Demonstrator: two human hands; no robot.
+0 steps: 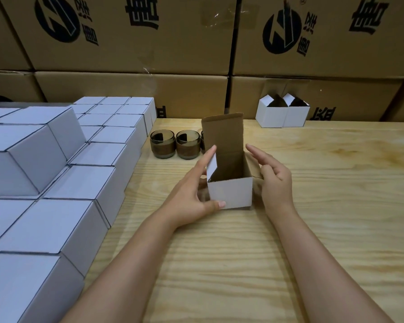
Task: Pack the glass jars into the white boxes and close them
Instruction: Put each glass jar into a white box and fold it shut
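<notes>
Corrugated white box (230, 194), lid upright, left grip (196, 190) pinching its corner, right grip (274, 180) fingers apart

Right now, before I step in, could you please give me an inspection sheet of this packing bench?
Surface: pale wooden table, grain visible.
Job's things: open white box at centre, lid flap upright, no jar visible inside; two glass jars behind it to the left, a third partly hidden by the flap.
Clutter: two spare open boxes far right; closed white boxes stacked at left.
Hands: left hand holds the box's left front corner, forefinger along the side flap; right hand relaxed beside the right flap, contact unclear.
Cables: nothing seen.
Surroundings: printed brown cartons stacked behind.
</notes>
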